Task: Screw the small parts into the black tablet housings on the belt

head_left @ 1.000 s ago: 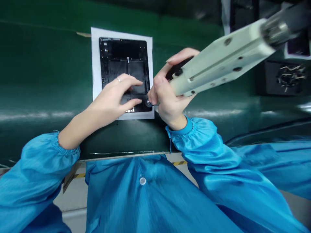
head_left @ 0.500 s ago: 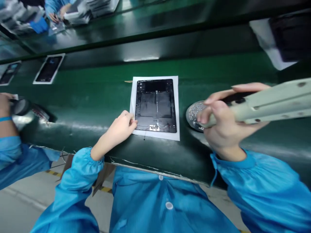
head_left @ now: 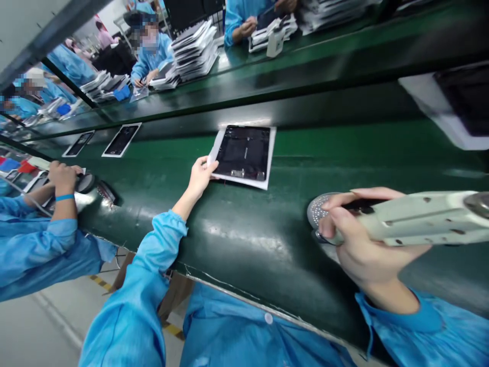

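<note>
My left hand (head_left: 202, 173) pinches the lower left corner of a white sheet and the black open tablet housing (head_left: 244, 151) lying on it. A small light connector board shows along the housing's near edge. The white sheet (head_left: 272, 153) sticks out around the housing. My right hand (head_left: 362, 239) is wrapped round a pale green electric screwdriver (head_left: 420, 219), its body pointing right. The screwdriver's tip is hidden by my fingers. Just beyond those fingers sits a round metal dish (head_left: 318, 208) with a dotted surface, partly covered by the hand.
Farther along the green bench (head_left: 183, 148) lie other tablets on sheets, one tablet (head_left: 122, 139) to the left and another (head_left: 468, 99) at the far right. A co-worker's hand (head_left: 63, 178) works at left. Stacks of sheets (head_left: 194, 51) stand on the raised shelf behind.
The tablet housing on its sheet has moved away from me across the bench, with my left hand on its corner. My view has tilted upward. The right hand keeps hold of the screwdriver.
</note>
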`<state>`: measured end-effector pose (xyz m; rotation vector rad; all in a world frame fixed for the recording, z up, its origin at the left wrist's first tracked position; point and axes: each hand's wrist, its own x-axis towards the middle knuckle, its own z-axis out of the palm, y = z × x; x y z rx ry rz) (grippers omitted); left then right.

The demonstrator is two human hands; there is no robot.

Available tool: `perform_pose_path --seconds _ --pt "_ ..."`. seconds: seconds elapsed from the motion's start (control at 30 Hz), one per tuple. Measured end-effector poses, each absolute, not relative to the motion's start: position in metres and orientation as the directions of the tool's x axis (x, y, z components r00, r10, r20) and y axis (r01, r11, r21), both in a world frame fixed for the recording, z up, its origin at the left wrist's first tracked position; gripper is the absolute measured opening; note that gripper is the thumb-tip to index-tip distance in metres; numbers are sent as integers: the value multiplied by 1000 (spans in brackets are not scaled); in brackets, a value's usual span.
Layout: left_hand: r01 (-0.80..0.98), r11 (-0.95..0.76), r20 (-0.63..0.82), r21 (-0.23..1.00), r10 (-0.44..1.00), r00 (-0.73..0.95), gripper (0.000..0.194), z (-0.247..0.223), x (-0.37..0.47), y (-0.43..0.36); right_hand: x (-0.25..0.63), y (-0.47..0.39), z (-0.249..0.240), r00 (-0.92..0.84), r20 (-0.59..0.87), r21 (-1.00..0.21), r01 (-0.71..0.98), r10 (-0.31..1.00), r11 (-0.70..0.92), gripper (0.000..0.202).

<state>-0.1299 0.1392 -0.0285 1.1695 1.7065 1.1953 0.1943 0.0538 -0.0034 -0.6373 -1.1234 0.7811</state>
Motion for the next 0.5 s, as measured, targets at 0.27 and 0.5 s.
perform_pose_path --seconds 0.27,0.5 --pt "583 96 212 807 874 -437 34 -23 -169 227 199 55 0 191 490 -822 -223 850 524 44" --pt "780 94 322 618 875 -361 29 -39 -162 214 195 55 10 293 400 -850 -238 869 471 43"
